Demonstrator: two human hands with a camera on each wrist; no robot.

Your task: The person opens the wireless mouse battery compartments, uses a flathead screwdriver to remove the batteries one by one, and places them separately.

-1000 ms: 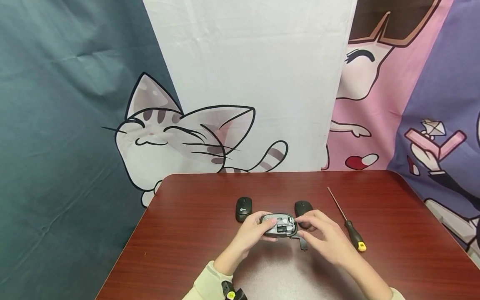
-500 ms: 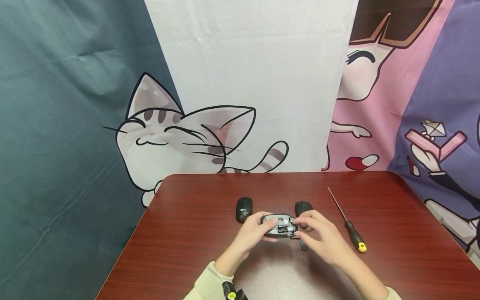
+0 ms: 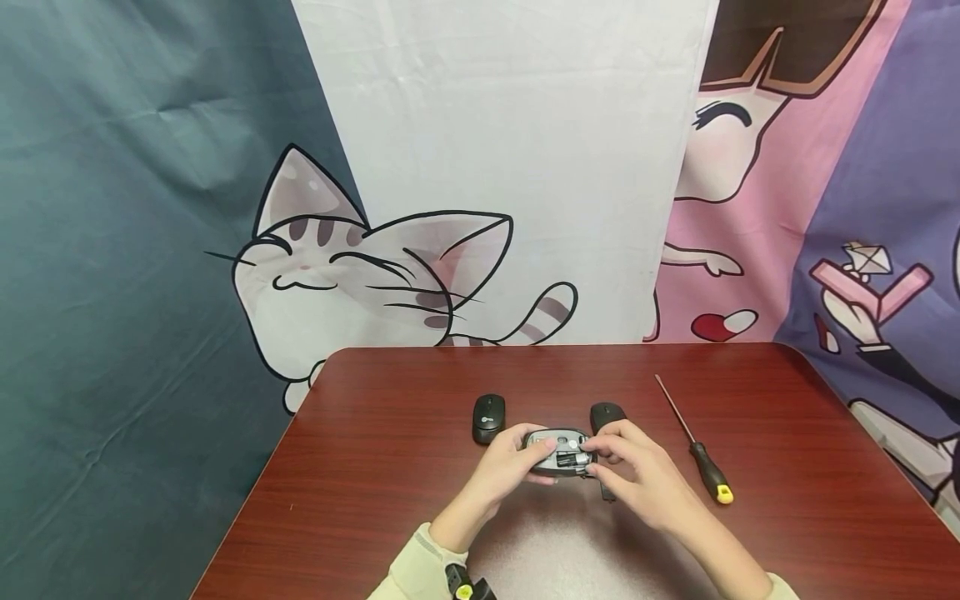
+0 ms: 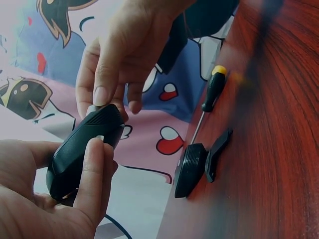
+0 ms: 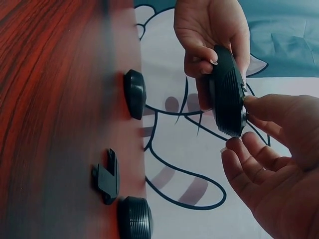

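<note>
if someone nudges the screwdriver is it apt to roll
The screwdriver may rock or swivel more than roll freely, since its thick handle meets a thin shaft. That straight shaft should stay stiff when lifted. The bulkier handle end probably feels heavier.

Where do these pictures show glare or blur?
Head view: pale glare on the near part of the glossy red-brown wood-grain table; left wrist view: a dark out-of-focus smear over the table, the held black plastic mouse fairly sharp; right wrist view: a hazy dark band near the top.
</note>
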